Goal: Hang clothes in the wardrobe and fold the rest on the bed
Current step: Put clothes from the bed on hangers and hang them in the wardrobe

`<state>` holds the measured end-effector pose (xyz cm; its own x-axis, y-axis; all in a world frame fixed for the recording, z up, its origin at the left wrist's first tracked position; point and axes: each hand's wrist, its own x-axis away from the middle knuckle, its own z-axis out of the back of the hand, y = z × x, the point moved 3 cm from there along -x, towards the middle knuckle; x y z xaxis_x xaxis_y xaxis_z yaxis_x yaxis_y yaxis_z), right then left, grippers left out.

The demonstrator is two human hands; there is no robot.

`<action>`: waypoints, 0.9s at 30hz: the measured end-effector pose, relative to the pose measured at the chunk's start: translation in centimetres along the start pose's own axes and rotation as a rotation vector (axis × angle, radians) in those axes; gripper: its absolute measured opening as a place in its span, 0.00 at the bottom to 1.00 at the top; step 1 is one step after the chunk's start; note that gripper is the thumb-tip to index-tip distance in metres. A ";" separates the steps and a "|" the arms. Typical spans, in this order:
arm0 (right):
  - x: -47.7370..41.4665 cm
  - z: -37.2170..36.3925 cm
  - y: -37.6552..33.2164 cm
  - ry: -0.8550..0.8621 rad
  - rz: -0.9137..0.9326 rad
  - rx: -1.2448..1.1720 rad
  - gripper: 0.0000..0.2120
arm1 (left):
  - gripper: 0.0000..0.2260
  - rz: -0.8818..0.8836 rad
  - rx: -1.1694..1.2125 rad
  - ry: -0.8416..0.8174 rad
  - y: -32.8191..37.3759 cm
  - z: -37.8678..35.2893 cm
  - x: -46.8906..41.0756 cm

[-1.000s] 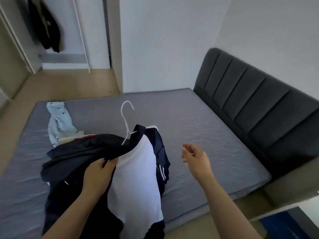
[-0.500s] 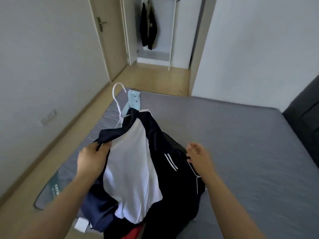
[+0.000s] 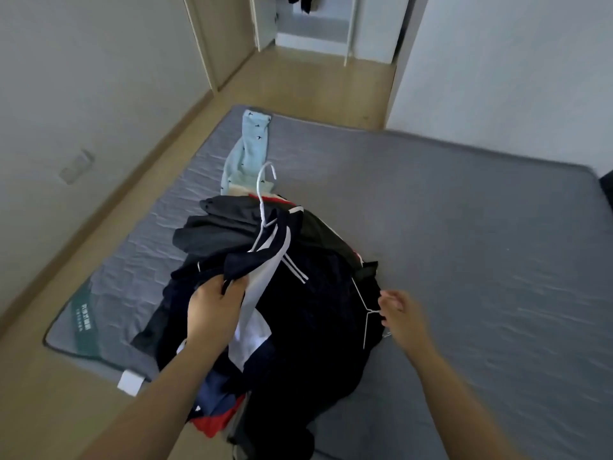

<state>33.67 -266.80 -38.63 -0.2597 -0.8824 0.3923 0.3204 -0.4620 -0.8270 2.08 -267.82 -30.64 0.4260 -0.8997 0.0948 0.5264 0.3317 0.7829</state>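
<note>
The jacket [image 3: 318,310], with a hanger [image 3: 263,197] in it, is being held up over the bed's [image 3: 464,227] near side, above the pile [image 3: 215,234] lying there. The left hand [image 3: 215,303] is gripping its shoulder, fingers curled round the cloth, probably to keep it from slipping off the hanger. The right hand [image 3: 398,313], fingers curled, is reaching the jacket's edge, but blur is hiding whether it is pinching it. Beyond the bed's far end, the wardrobe [image 3: 311,28] is standing open.

1 bed [image 3: 464,227], 1 white hanger [image 3: 259,194], 1 navy-and-white jacket [image 3: 315,310], 1 light-blue garment [image 3: 252,141] far left, 1 heap of dark clothes [image 3: 219,230], 2 hands: left hand [image 3: 215,307], right hand [image 3: 402,315].
</note>
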 end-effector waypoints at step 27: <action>-12.9 -12.2 32.3 -0.093 -0.567 0.074 0.20 | 0.11 0.192 -0.192 -0.277 -17.5 -23.3 -2.0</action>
<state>36.24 -269.19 -75.30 -0.3290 -0.4973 0.8028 0.2179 -0.8672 -0.4479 9.14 -265.18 -58.83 0.3288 -0.8498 0.4119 0.5960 0.5251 0.6076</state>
